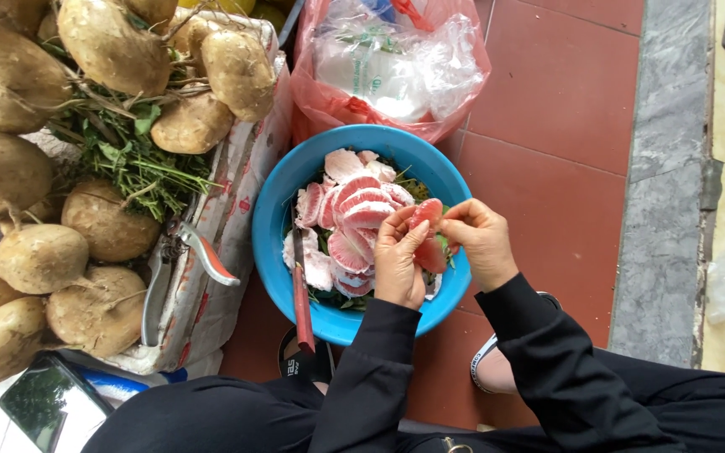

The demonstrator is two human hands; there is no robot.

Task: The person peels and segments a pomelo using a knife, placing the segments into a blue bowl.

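Observation:
A pink pomelo segment (426,212) is held over a blue plastic bowl (283,189). My left hand (399,260) grips it from below with fingers curled up. My right hand (480,239) pinches its right end. Both arms wear black sleeves. Inside the bowl lie several peeled pink segments (361,205), white pith pieces (319,270) and green peel scraps. A knife with a red handle (302,304) rests on the bowl's left rim, blade pointing into the bowl.
A pile of brown round tubers with green stems (69,168) lies on a printed sack at the left. Pruning shears (179,260) rest beside them. A red plastic bag with white bags inside (396,67) stands behind the bowl. A phone (48,403) lies at bottom left. The floor is red tile.

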